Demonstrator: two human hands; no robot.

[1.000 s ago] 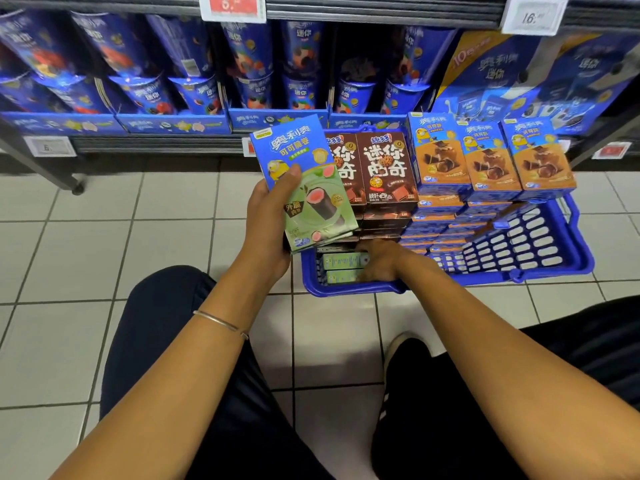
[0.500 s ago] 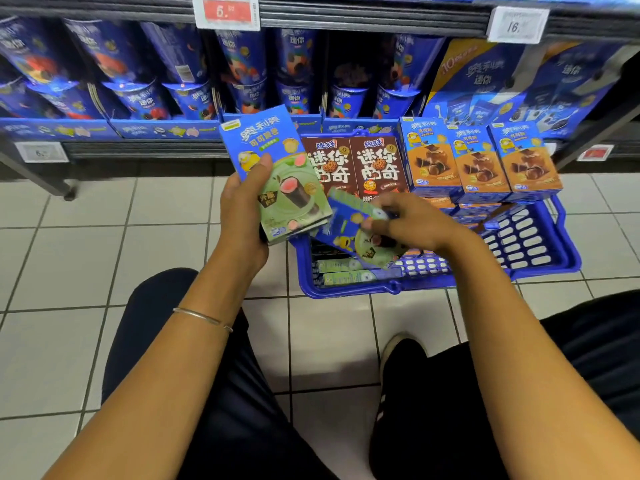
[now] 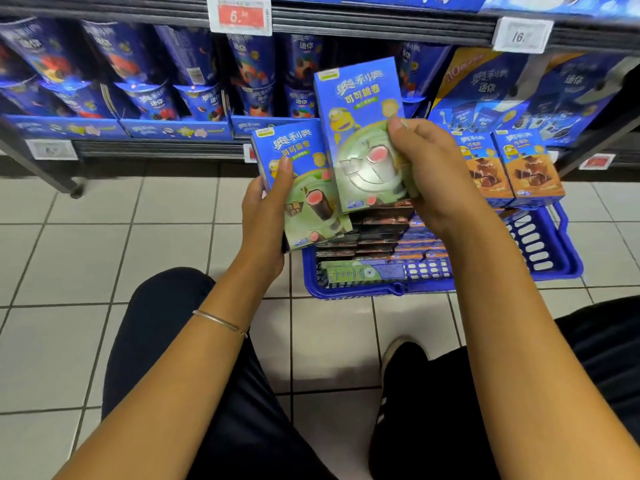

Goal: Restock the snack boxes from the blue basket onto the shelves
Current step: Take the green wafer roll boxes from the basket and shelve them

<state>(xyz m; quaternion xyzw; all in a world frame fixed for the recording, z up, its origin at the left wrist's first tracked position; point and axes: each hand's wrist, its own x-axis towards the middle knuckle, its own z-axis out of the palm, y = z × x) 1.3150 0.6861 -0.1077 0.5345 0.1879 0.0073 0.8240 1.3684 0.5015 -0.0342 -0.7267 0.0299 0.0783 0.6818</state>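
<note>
Stage: gathering stock, no placement under way.

- The left hand [image 3: 266,216] grips a green snack box [image 3: 304,192], thumb across its face. Whether further boxes sit behind it cannot be told.
- The right hand [image 3: 433,174] pinches a second green box [image 3: 363,133] upright, overlapping the first.
- The blue basket [image 3: 363,293] lies beneath and beyond both hands. It holds brown boxes [image 3: 377,233], orange boxes [image 3: 530,171] past the right hand, and flat green boxes [image 3: 360,271].

Judgement: the held boxes have not reached the shelves [image 3: 159,148], and most of the load remains.
</note>
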